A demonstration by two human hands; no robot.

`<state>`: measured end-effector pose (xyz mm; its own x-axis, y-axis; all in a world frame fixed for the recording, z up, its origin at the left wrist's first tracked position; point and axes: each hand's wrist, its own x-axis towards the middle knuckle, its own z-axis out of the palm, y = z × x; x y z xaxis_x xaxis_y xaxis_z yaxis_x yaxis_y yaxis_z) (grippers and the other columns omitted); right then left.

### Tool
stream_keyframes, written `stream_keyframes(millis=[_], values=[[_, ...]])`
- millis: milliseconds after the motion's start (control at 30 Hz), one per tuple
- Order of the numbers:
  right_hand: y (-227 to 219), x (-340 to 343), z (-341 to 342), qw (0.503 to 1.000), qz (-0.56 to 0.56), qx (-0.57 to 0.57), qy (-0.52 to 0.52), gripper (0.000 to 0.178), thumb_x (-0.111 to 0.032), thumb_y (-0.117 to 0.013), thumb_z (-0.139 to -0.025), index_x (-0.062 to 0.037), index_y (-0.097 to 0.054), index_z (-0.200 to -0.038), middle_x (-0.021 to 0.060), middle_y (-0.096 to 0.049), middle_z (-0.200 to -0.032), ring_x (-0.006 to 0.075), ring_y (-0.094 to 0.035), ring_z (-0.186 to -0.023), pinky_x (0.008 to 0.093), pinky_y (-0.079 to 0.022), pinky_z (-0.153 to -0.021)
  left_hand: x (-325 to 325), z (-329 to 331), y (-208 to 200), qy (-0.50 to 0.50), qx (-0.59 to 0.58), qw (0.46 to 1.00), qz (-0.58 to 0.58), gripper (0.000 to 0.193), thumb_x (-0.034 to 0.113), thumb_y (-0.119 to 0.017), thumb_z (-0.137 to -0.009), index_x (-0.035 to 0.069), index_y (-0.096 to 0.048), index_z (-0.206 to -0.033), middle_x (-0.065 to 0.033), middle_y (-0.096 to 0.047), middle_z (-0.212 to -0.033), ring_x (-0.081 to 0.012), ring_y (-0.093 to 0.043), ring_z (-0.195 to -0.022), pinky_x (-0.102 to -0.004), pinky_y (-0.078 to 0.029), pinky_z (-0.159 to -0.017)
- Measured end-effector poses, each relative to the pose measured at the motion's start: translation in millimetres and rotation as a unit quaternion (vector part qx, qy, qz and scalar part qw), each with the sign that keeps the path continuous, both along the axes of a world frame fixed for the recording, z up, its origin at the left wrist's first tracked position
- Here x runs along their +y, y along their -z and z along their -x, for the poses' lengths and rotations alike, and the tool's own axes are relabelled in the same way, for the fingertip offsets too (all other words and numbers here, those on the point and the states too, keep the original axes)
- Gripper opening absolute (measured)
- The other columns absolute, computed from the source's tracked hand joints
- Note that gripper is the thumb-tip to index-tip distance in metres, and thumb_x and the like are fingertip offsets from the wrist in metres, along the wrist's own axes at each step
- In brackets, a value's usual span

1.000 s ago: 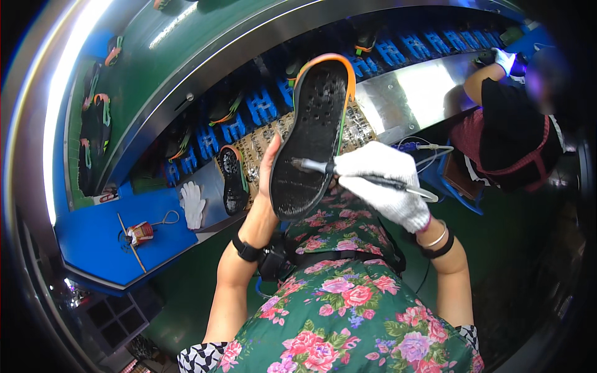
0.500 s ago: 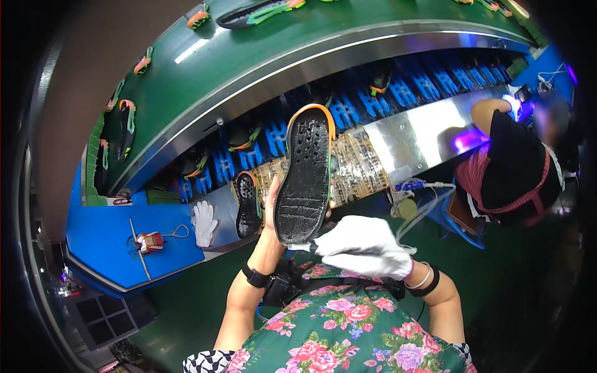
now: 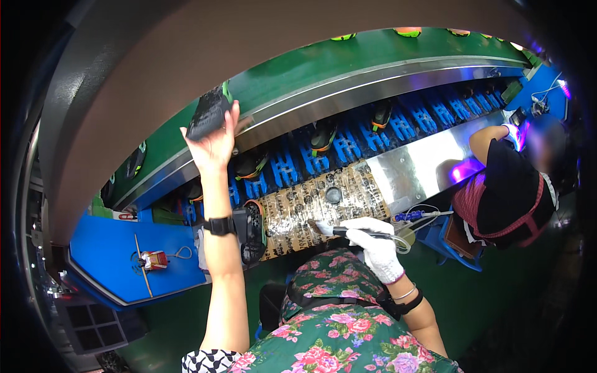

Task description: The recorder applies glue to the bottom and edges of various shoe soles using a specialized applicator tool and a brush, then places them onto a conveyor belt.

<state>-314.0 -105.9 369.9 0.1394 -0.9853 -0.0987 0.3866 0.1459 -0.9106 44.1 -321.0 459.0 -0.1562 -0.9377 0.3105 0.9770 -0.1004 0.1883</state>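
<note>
My bare left hand (image 3: 212,142) reaches far forward over the green conveyor and grips a black shoe sole (image 3: 208,115) by its near end. The far part of that sole, with a bit of green edge, is partly cut off by a brown overhead panel. In my right hand (image 3: 376,245), which wears a white glove, a brush (image 3: 341,230) with a dark handle and dark bristle tip points left over the bench. Its bristles hang above a taped cardboard cover (image 3: 292,205). A second black sole (image 3: 253,233) with an orange rim lies beside my left forearm, partly hidden by it.
Blue racks (image 3: 348,146) line the lower belt, several holding soles. A small dark round dish (image 3: 333,196) stands on the cardboard. At left is a blue table (image 3: 112,248) with a red container (image 3: 154,260). A co-worker (image 3: 507,180) sits at right by a metal plate (image 3: 429,155).
My left hand has carried the sole from in front of me up and left to the green conveyor. The right hand has moved slightly, its brush now away from the sole.
</note>
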Motion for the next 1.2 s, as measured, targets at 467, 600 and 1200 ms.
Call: stream_keyframes(millis=[467,600,1200], values=[[34.1,-0.9,10.2,0.998,-0.045,0.025,0.046,0.022,-0.001,-0.076,-0.089,0.0009,-0.077,-0.111,0.0064,-0.076,-0.094,0.0108,-0.067,-0.076,0.0245,-0.054,-0.069,-89.4,179.5,0.7,-0.300,-0.645,0.702,-0.038,0.078,0.028,-0.069,-0.095,0.002,-0.031,-0.159,-0.0216,-0.048,-0.152,-0.0308,-0.053,-0.134,-0.0435,-0.044,-0.112],[36.6,4.0,22.1,0.994,-0.067,0.006,0.089,0.021,0.000,-0.077,-0.087,0.0017,-0.076,-0.109,0.0078,-0.076,-0.094,0.0112,-0.067,-0.075,0.0245,-0.055,-0.068,-190.5,198.1,14.8,-0.421,-0.739,0.522,0.071,0.081,0.031,-0.073,-0.092,0.003,-0.034,-0.157,-0.0208,-0.049,-0.151,-0.0317,-0.056,-0.131,-0.0423,-0.044,-0.111],[35.1,16.4,53.7,0.992,-0.075,0.004,0.100,0.019,-0.001,-0.074,-0.089,0.0030,-0.076,-0.108,0.0071,-0.075,-0.091,0.0114,-0.066,-0.074,0.0243,-0.053,-0.069,-42.5,89.0,-6.3,-0.170,-0.600,0.782,0.020,0.027,0.025,-0.065,-0.096,0.007,-0.062,-0.117,-0.0108,-0.046,-0.144,-0.0297,-0.055,-0.129,-0.0460,-0.049,-0.105]])
